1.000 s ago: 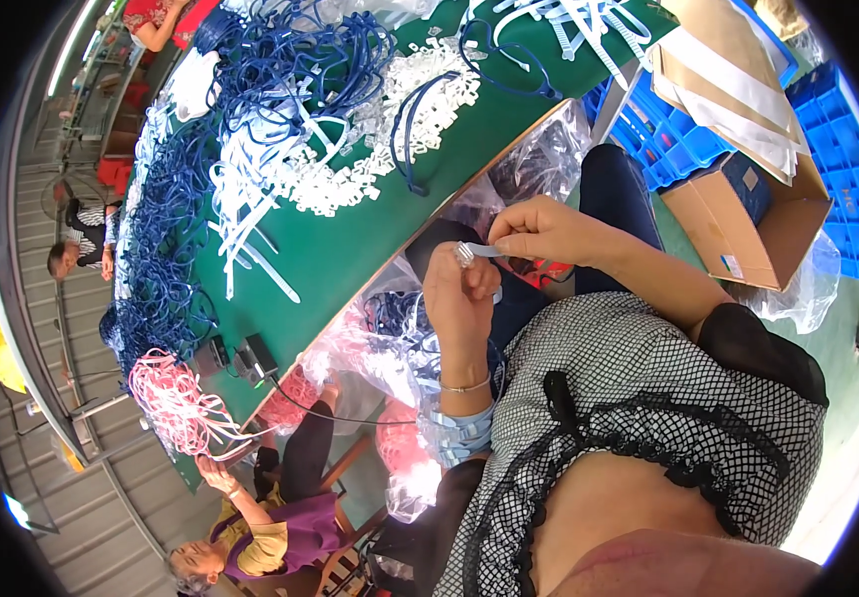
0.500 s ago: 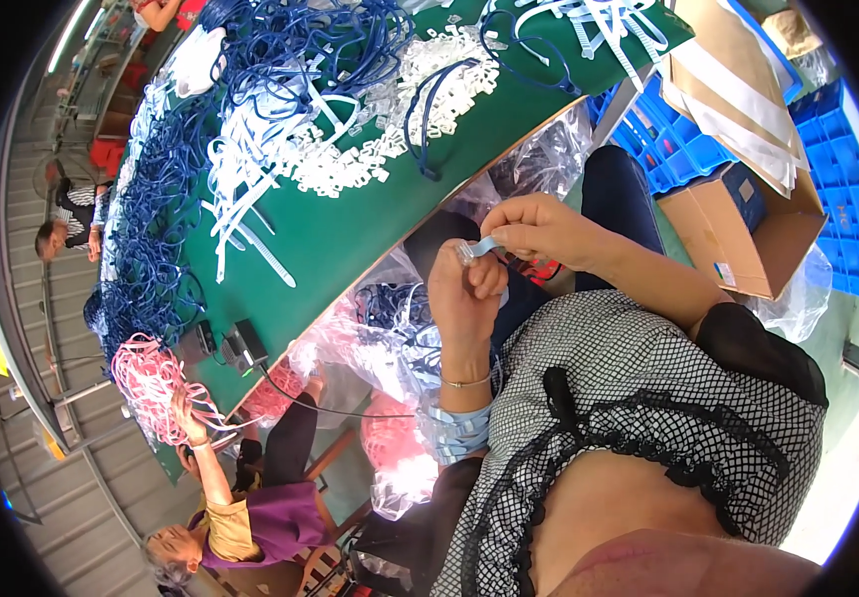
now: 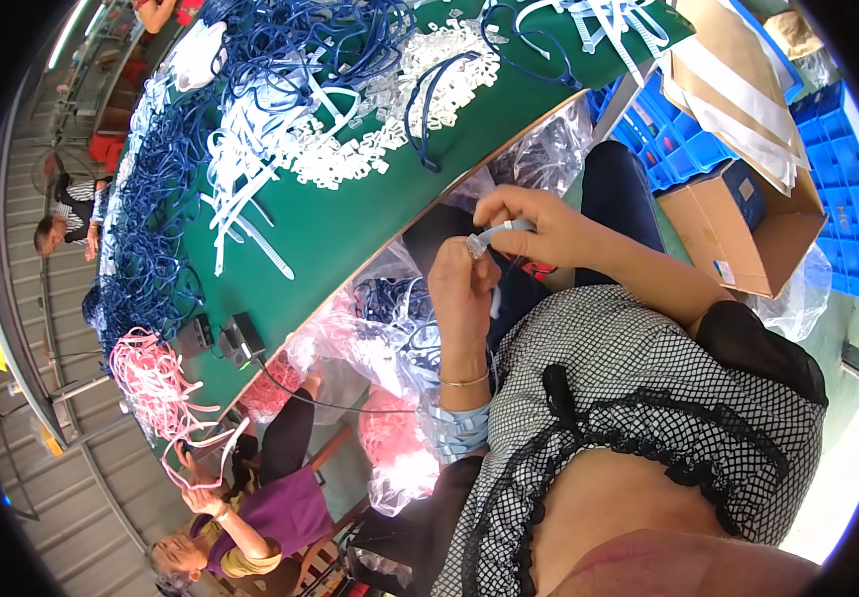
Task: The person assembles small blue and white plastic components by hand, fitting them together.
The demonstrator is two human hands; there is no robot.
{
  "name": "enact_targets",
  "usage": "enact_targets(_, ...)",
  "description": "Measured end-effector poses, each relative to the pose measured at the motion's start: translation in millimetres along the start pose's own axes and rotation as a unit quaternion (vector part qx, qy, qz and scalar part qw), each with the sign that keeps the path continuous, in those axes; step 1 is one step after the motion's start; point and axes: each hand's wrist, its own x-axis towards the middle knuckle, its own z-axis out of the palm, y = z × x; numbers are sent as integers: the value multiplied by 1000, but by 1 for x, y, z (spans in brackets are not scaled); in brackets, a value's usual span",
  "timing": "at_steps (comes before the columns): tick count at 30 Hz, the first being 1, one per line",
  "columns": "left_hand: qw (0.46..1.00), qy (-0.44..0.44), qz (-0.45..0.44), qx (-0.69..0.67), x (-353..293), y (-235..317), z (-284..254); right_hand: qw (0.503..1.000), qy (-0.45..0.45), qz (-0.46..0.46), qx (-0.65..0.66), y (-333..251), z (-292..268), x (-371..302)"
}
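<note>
In front of my lap both hands work on one short light-blue strap (image 3: pixel 514 226). My right hand (image 3: pixel 541 221) is closed on the strap's near end, thumb and fingers pinching it. My left hand (image 3: pixel 457 286) is closed too, its fingertips gripping a small clear plastic clip (image 3: pixel 475 245) at the strap's other end. Whether the strap passes through the clip is too small to tell. Several light-blue bands (image 3: pixel 461 434) lie around my left forearm. Beyond my hands, the green table (image 3: pixel 315 254) carries loose light-blue straps (image 3: pixel 240 149) and a heap of small white clips (image 3: pixel 345 154).
Navy straps (image 3: pixel 156 199) cover the table's far side. A black power adapter (image 3: pixel 240 340) with a cable sits near the edge. At the lower left a co-worker (image 3: pixel 280 507) handles pink straps (image 3: pixel 156 383). To my right stand a cardboard box (image 3: pixel 748 234) and blue crates (image 3: pixel 846 199).
My right hand has shifted slightly, and more of the strap shows between the hands. The co-worker's hands have drawn back from the pink pile with a pink strap.
</note>
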Motion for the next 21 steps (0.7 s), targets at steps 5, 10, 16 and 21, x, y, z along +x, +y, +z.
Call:
enact_targets(5,942,54,72,324,0,0,1,956,66,-203,-203,7,-2,-3)
enact_targets(10,935,36,91,341,2,4,3,971,-25,-80,224,5,-8,-11)
enact_targets(16,929,6,89,360,4,8,14,928,-73,-43,362,7,-12,-14)
enact_targets(21,918,-29,87,386,5,9,9,944,-79,-58,314,14,-15,-13)
